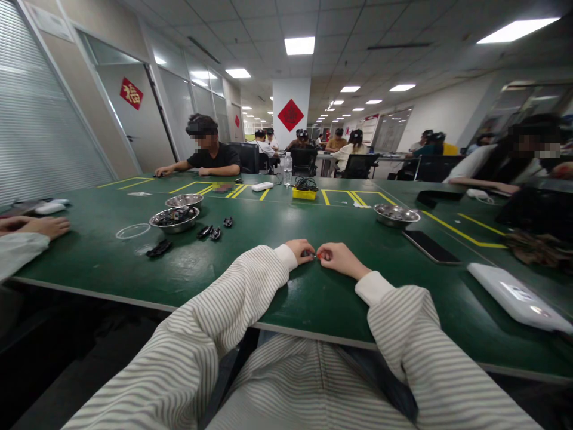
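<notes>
Over the near middle of the green table, my left hand [299,251] pinches a small dark part [306,254], mostly covered by the fingers. Close beside it, my right hand [340,260] is closed on a small orange-red piece [319,255], too hidden to name further. The two held things almost meet; whether they touch I cannot tell. Farther left lie several loose black parts [215,233], and another black part [159,248] rests nearer the edge. A metal bowl [175,229] filled with dark parts stands behind these.
Another metal bowl [197,202] sits at left, beside a white ring [133,231]. To the right are a metal bowl [396,223], a phone [430,246] and a white device [514,295]. A yellow box [304,194] of cables and a bottle [287,169] stand farther back. Co-workers sit around.
</notes>
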Tool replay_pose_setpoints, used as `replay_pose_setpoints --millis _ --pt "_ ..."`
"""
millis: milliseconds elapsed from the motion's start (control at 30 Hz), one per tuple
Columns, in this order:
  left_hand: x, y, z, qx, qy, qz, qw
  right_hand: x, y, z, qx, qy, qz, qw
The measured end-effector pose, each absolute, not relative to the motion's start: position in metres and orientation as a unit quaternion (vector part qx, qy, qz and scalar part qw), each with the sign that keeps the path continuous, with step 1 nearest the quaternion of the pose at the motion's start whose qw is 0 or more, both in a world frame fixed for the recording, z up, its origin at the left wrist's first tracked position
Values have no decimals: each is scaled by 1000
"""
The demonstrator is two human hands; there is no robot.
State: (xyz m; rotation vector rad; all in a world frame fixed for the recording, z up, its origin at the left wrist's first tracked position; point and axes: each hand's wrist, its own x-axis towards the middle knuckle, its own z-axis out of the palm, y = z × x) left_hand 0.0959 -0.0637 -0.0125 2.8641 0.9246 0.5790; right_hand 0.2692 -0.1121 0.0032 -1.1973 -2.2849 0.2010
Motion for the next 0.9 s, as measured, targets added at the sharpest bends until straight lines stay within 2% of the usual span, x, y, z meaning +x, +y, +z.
replay_pose_setpoints --millis 333,900 --pt "96 -66 -9 924 336 181 32 265 -108 -1 -485 -802 179 298" --pt "94 -67 -10 909 319 268 15 267 -108 0 -454 -797 118 379"
